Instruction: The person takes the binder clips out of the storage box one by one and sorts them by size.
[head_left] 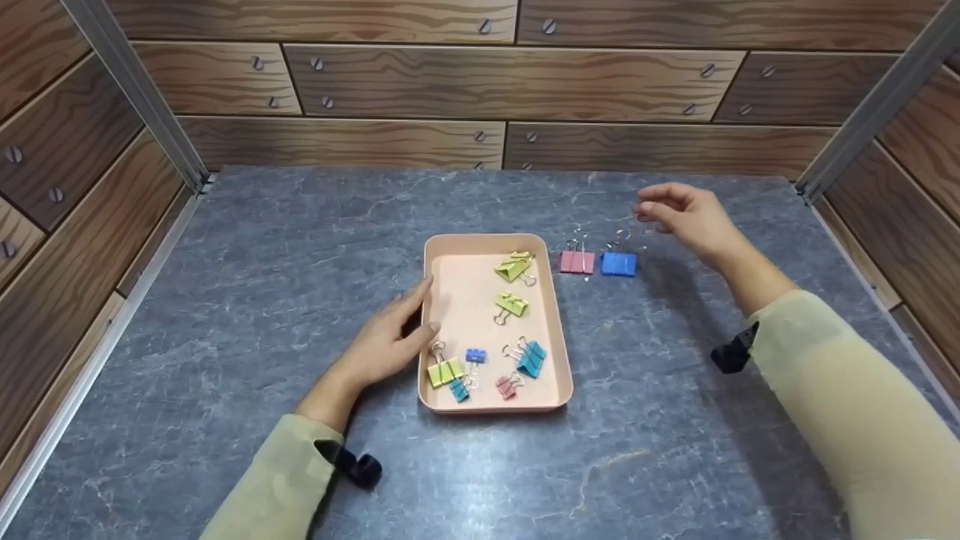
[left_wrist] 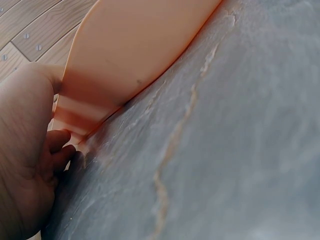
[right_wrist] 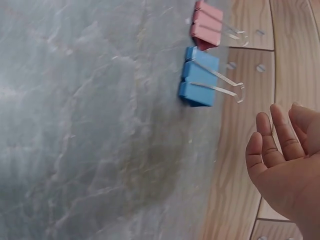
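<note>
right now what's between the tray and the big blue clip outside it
A pink clip sits between the tray and blue clip in the head view.

I'd call this an enclosed work booth, walled on three sides: wood-grain panels [head_left: 510, 82] dotted with slotted screw heads [head_left: 549, 27] stand beyond the right hand [head_left: 686, 221] and left hand [head_left: 386, 337], grey metal posts [head_left: 136, 90] mark corners farther out from each, and a marble-patterned tabletop [head_left: 262, 300] spreads beneath both.
</note>
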